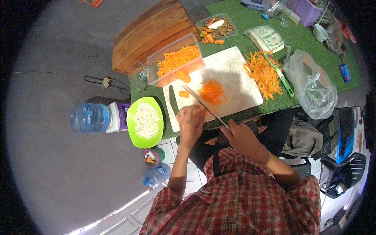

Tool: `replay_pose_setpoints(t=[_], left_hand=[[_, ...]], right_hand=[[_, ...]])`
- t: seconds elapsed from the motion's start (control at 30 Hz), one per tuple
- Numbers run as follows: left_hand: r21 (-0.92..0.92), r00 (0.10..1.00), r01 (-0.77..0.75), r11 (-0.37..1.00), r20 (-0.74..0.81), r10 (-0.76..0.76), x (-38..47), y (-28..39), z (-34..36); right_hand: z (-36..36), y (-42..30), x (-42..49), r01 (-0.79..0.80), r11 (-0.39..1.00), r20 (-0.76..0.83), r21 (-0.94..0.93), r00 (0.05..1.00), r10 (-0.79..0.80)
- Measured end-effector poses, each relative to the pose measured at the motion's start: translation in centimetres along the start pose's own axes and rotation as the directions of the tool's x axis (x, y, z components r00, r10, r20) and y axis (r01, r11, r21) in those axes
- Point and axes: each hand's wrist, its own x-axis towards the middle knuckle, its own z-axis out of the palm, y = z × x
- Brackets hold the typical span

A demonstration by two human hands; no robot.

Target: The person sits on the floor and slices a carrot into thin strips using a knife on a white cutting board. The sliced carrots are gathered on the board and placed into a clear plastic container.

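My right hand [242, 136] grips the handle of a kitchen knife [202, 104], its blade pointing up and left over a white cutting board [235, 67]. Just left of the blade, my left hand [190, 123] holds a piece of carrot [198, 112] against the board near its front edge; the fingers partly hide it. Past the blade lies a small heap of carrot strips [212, 92]. A cut carrot block [184, 94] and a thicker carrot chunk [183, 76] rest on the board's left part. Behind them a clear plastic container [152, 66] holds many carrot strips.
On the left stands a green bowl [160, 133] of small white pieces. Carrot peelings [265, 77], a green-handled peeler [283, 79] and a plastic bag [314, 85] lie right of the board. Farther back are a tray of scraps [233, 33] and a printed packet [265, 38].
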Motion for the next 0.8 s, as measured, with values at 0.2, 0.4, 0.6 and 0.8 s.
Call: replay_pose_setpoints(t=[0.2,0.4,0.6,0.8], left_hand=[[-0.057,0.99,0.112,0.992,-0.077,-0.117,-0.5,0.4,0.4],[-0.051,0.974,0.127,0.991,-0.182,-0.134,-1.4,0.7,1.4],[0.015,0.97,0.096,0.995,-0.226,-0.09,-1.9,0.2,2.3],[-0.03,0.971,0.083,0.996,-0.222,-0.088,-1.8,0.0,2.1]], right_hand=[[1.1,1.2,-0.3,0.06,0.991,0.033,-0.118,0.998,-0.056],[0.8,-1.0,-1.4,0.035,0.991,0.081,-0.129,0.996,-0.024],[1.1,-1.6,-1.6,0.018,0.991,0.074,-0.133,0.997,-0.008],[1.3,-2.5,-1.8,0.016,0.976,0.048,-0.215,0.999,-0.006]])
